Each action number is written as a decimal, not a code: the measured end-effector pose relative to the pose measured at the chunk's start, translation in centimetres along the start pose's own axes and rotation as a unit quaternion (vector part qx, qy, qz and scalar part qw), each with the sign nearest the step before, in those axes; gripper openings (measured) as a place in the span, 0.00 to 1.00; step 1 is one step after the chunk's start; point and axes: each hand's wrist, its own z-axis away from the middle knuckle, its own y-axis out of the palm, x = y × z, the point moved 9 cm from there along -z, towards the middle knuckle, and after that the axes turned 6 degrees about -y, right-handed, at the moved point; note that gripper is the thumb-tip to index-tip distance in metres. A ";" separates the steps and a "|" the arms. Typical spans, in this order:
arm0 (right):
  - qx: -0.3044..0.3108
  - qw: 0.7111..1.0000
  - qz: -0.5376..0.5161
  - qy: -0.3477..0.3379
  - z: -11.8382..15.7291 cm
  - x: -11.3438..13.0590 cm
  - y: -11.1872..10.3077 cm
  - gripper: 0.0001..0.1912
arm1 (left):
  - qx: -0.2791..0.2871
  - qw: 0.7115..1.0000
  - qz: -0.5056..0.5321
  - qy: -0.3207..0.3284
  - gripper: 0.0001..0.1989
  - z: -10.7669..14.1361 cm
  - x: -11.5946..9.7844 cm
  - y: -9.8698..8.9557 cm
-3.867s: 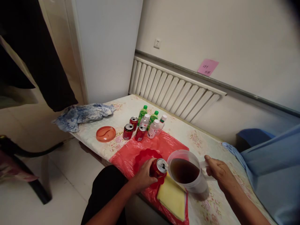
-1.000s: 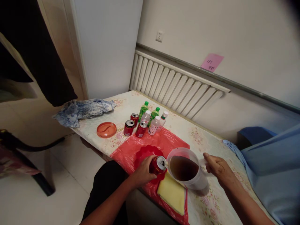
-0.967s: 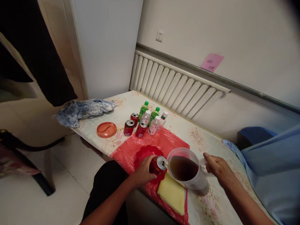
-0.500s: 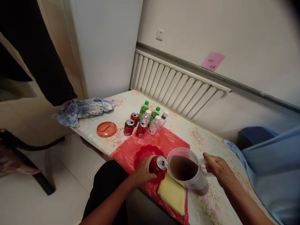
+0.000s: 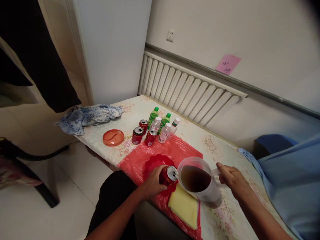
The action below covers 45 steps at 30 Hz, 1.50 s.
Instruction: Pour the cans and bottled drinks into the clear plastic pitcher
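My left hand [image 5: 152,182] is wrapped round a red drink can [image 5: 168,176], its opened top tilted toward the right. The can is above a red scalloped plate [image 5: 150,164]. My right hand [image 5: 229,175] grips the handle of a translucent plastic jug [image 5: 215,193], which leans toward the can and holds dark brown liquid. The jug's spout is at the can's opening; whether they touch I cannot tell. Below them lies a folded yellow cloth [image 5: 183,206] on a red plastic sheet [image 5: 185,150].
Behind the sheet stand several red cans [image 5: 137,136], green-capped bottles [image 5: 153,116] and white-capped bottles [image 5: 164,134]. An orange round lid [image 5: 113,138] and a blue patterned cloth [image 5: 92,116] lie to the left. A radiator [image 5: 180,88] runs along the wall; blue fabric [image 5: 295,180] hangs at right.
The view has shifted very slightly. Both hands, the can and the jug keep nearly the same positions.
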 end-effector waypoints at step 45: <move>-0.027 0.998 -0.056 0.012 0.3 -2.8 0.1 0.31 | -0.003 1.000 -0.013 -0.007 0.42 -0.1 -0.4 0.0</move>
